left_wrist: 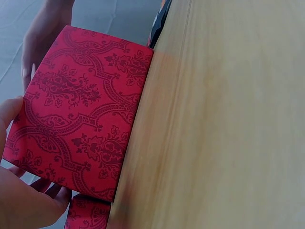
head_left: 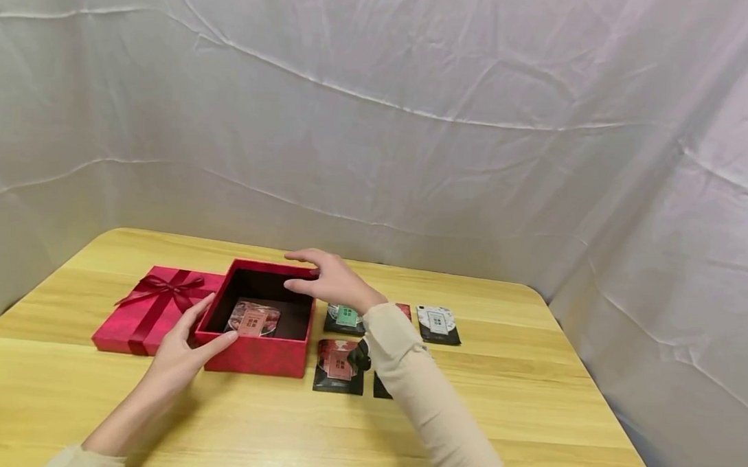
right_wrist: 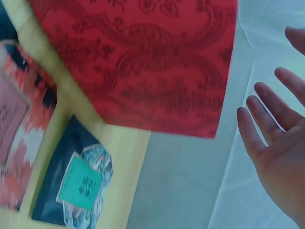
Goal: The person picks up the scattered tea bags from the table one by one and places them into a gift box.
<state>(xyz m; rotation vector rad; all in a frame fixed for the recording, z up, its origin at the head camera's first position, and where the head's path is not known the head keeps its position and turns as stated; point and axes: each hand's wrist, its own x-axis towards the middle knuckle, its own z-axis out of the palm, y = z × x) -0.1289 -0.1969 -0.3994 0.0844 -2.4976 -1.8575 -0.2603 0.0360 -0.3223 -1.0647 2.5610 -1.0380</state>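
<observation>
An open red patterned gift box [head_left: 255, 356] stands on the table, dark inside. A tea-bag-like packet with a pink label [head_left: 253, 322] lies in it. My left hand [head_left: 181, 350] holds the box at its near left corner, thumb at the front rim and fingers along the left side; the left wrist view shows the box's front face [left_wrist: 81, 114] between them. My right hand [head_left: 338, 282] is over the far right corner of the box, fingers spread and nothing held. In the right wrist view, that hand [right_wrist: 281, 143] appears apart from the box wall [right_wrist: 157, 71].
A red lid [head_left: 155, 312] with a ribbon bow lies left of the box. Right of it lie a green-labelled packet [head_left: 346, 320], a red-labelled packet [head_left: 338, 370] and a white-labelled packet [head_left: 439, 325]. My right forearm partly hides others. A pale curtain [head_left: 378, 124] hangs behind.
</observation>
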